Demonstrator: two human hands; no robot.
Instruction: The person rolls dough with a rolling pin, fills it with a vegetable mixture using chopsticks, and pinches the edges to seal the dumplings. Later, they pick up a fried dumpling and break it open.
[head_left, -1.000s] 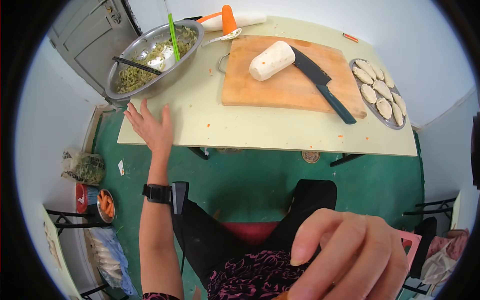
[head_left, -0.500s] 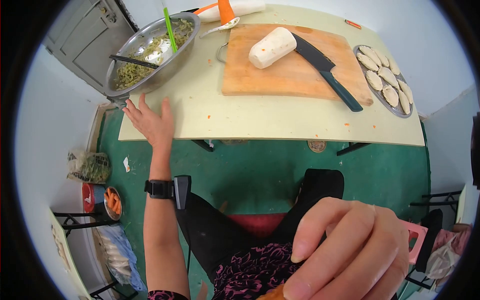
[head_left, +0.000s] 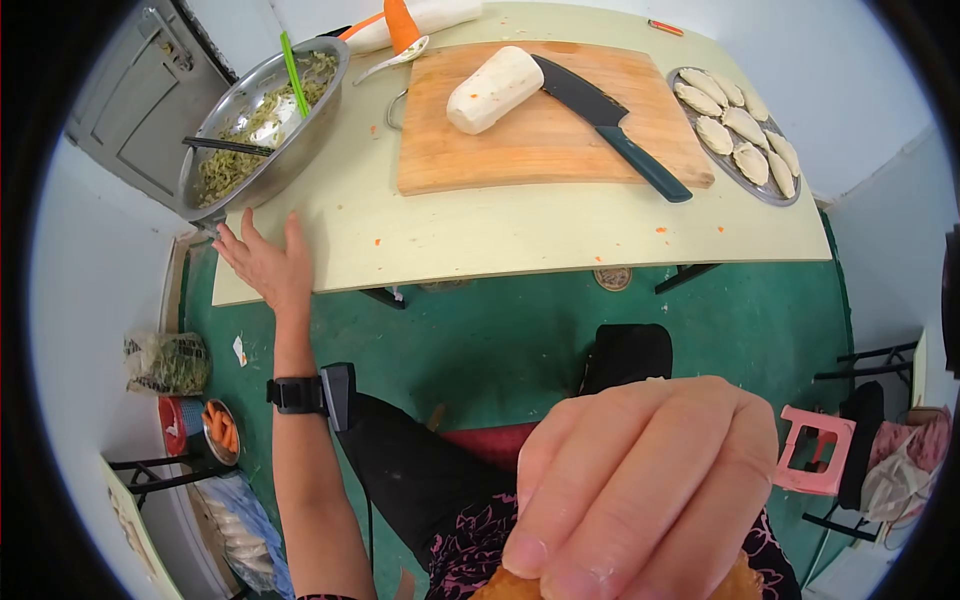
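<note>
Close to the camera, my right hand point(head_left: 650, 480) has its fingers closed on a golden-brown piece of food point(head_left: 510, 586), mostly hidden at the bottom edge. My left hand point(head_left: 268, 262) is open with fingers spread at the table's front left edge, holding nothing. Just beyond it stands a large metal bowl point(head_left: 318, 140) of shredded green filling, with black chopsticks point(head_left: 228, 147) and a green-handled utensil point(head_left: 294, 75) in it. On the wooden cutting board point(head_left: 540, 165) lie a peeled white radish chunk point(head_left: 495, 90) and a dark kitchen knife point(head_left: 640, 160), blade touching the radish.
An oval metal tray point(head_left: 715, 155) with several dumplings sits at the table's right. A white spoon point(head_left: 395, 60) and an orange object point(head_left: 401, 25) lie behind the bowl. Below are a pink stool point(head_left: 815, 450), a bowl of carrots point(head_left: 220, 428) and a bag of greens point(head_left: 165, 362).
The view has shifted, so the table's things appear further left. My right hand has moved left and turned, its fingers still closed on the food. My left hand remains open by the bowl.
</note>
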